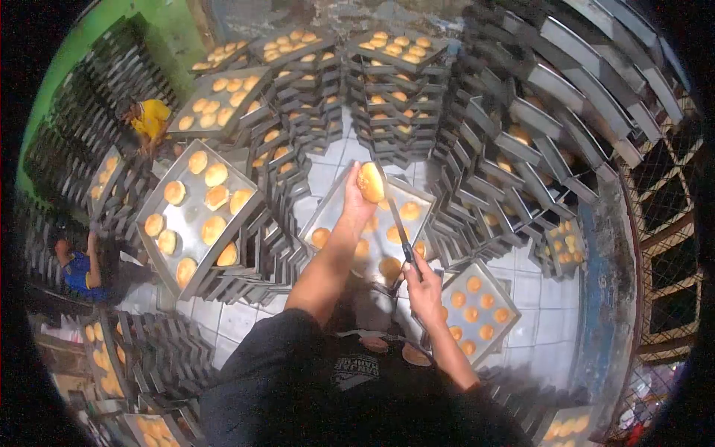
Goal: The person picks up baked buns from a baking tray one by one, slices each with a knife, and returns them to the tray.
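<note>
My left hand [356, 203] holds a round golden bun [370, 182] up above a metal baking tray [332, 204] that carries several more buns. A knife [398, 223] is gripped in my right hand [423, 287]; its blade points up toward the held bun and its tip is close to the bun's lower edge. Both arms reach forward over the tiled floor, and my dark shirt fills the bottom of the view.
Tall stacks of metal trays with buns [387, 89] ring the spot. A big tray [195, 216] lies to the left, a smaller one [477, 307] to the right. One person in yellow [151, 119] and another in blue [78, 272] work at the left.
</note>
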